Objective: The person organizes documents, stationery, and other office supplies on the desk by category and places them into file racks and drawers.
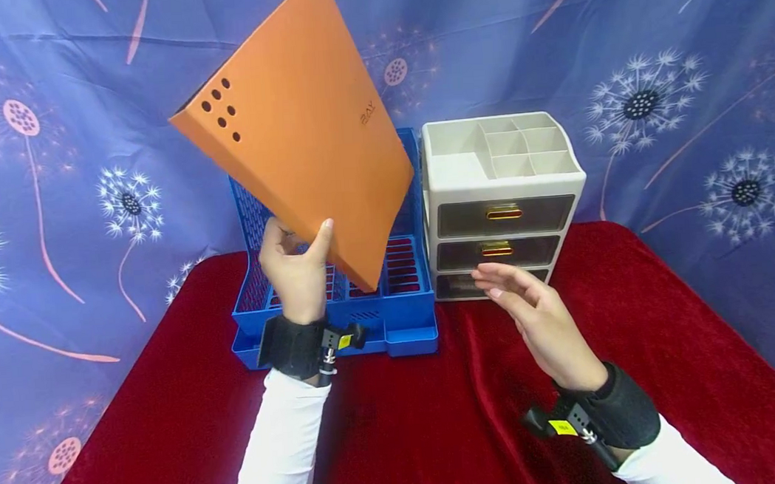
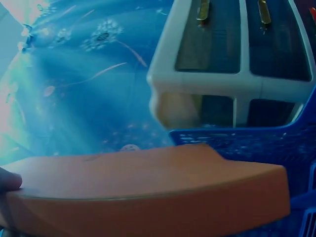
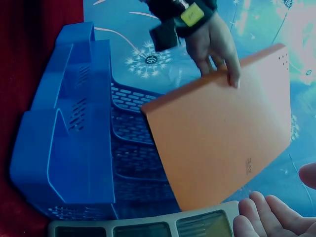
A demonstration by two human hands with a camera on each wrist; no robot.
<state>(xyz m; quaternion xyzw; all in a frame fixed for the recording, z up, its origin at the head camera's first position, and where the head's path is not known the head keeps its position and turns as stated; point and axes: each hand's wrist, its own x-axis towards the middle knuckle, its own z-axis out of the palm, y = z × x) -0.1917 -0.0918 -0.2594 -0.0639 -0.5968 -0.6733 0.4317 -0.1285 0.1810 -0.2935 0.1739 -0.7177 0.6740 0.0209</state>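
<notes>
My left hand (image 1: pixel 296 273) grips an orange file box (image 1: pixel 313 121) by its long narrow side, with the thumb on the broad face. The box is tilted, with several dark holes near one end and small lettering on its face. It hangs over a blue desktop file rack (image 1: pixel 401 311), partly hiding its slots. In the left wrist view, the box's narrow side (image 2: pixel 148 215) fills the lower part. My right hand (image 1: pixel 542 318) holds nothing; its fingers are slightly bent in front of a white drawer organizer (image 1: pixel 438 194). The right wrist view shows the right fingers (image 3: pixel 266 217) near that organizer.
The organizer stands directly right of the rack, with small compartments on top and dark drawers (image 1: pixel 466 219) with gold handles. A dark red cloth (image 1: pixel 399 434) covers the table. Behind hangs a blue curtain (image 1: pixel 175 33) with dandelion prints.
</notes>
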